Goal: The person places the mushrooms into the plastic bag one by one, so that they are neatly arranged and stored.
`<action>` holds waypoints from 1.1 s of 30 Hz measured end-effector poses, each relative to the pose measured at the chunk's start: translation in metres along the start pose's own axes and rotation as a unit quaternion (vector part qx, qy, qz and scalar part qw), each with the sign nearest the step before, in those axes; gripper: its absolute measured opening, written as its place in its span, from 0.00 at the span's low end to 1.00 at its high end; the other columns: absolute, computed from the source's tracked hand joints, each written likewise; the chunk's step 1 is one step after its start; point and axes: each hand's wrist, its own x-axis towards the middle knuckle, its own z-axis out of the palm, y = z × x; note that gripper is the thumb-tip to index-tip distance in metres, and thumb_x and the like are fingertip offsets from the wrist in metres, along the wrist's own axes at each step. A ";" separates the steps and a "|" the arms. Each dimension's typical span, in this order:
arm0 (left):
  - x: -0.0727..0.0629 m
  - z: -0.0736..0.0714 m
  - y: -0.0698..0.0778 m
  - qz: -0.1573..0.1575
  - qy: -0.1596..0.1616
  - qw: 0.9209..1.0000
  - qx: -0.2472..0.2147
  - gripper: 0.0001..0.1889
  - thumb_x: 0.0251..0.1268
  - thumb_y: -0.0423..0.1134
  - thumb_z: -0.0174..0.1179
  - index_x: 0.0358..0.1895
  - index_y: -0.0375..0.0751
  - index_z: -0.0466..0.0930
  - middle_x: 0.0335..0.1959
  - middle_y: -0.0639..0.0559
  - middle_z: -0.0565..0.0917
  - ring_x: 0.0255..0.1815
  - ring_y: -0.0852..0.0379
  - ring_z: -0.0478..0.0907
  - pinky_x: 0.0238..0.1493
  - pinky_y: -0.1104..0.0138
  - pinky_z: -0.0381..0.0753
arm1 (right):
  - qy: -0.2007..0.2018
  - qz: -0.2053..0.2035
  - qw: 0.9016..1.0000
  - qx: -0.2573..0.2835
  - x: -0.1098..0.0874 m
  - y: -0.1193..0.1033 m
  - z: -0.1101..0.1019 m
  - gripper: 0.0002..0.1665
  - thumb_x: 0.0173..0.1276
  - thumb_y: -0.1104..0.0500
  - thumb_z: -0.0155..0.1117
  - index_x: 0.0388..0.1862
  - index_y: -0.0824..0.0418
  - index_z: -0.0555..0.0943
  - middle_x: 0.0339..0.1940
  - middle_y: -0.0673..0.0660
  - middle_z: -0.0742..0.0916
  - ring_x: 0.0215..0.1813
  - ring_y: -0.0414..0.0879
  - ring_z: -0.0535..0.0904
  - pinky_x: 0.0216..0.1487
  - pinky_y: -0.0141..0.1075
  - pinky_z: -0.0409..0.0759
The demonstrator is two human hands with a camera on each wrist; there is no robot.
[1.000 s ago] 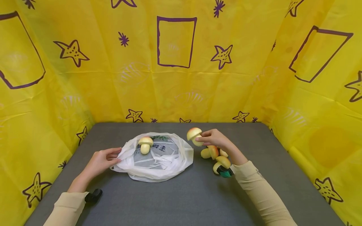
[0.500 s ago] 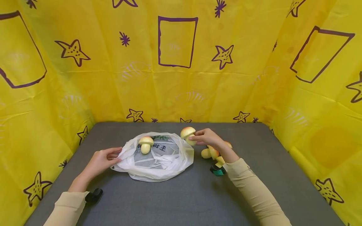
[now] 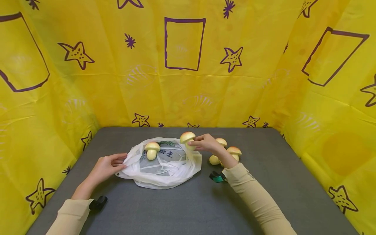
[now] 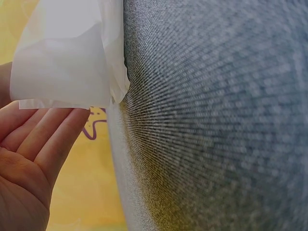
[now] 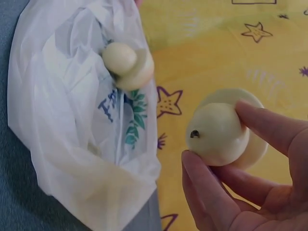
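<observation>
My right hand (image 3: pixel 207 143) pinches a toy mushroom (image 3: pixel 187 138) by its stem, raised over the right rim of a white plastic bag (image 3: pixel 194 163). In the right wrist view the stem's round end (image 5: pixel 216 132) faces the camera, with a small dark mark on it. The bag lies with its mouth spread wide, and another mushroom (image 3: pixel 151 150) rests inside toward the back left. At the bag's left rim, my left hand (image 3: pixel 106 167) holds the plastic between thumb and fingers. The left wrist view has the white plastic (image 4: pixel 62 67) covering those fingertips.
Several more mushrooms (image 3: pixel 234 150) lie on the grey table (image 3: pixel 164 212) right of the bag, partly hidden behind my right forearm. A yellow patterned cloth (image 3: pixel 188 91) walls in the back and both sides.
My right hand has moved left with the mushroom, from above the other mushrooms to the bag's right rim. The left hand and the bag have stayed in place.
</observation>
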 end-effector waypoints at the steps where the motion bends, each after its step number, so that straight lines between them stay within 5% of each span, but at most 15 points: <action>1: 0.000 0.000 0.000 0.000 0.000 1.000 0.000 0.26 0.54 0.41 0.70 0.57 0.38 0.78 0.49 0.43 0.85 0.40 0.61 0.85 0.37 0.76 0.81 | -0.001 0.001 1.000 -0.001 0.002 0.000 0.002 0.36 0.60 0.52 0.69 0.62 0.71 0.72 0.63 0.66 0.77 0.54 0.55 0.82 0.54 0.41 0.80; 27: 0.001 -0.001 0.002 -0.008 0.002 1.000 0.000 0.26 0.54 0.40 0.70 0.57 0.39 0.79 0.49 0.43 0.84 0.41 0.58 0.85 0.38 0.77 0.80 | 0.008 0.031 0.998 0.056 0.039 -0.004 0.054 0.36 0.58 0.53 0.71 0.59 0.74 0.74 0.58 0.68 0.80 0.46 0.52 0.85 0.57 0.47 0.78; 33: 0.000 -0.001 0.001 -0.005 0.004 1.000 -0.003 0.26 0.53 0.40 0.70 0.57 0.39 0.79 0.50 0.43 0.84 0.40 0.61 0.85 0.38 0.78 0.80 | 0.016 0.037 0.997 0.060 0.047 -0.002 0.064 0.28 0.58 0.53 0.72 0.51 0.71 0.81 0.49 0.63 0.84 0.42 0.48 0.85 0.57 0.48 0.78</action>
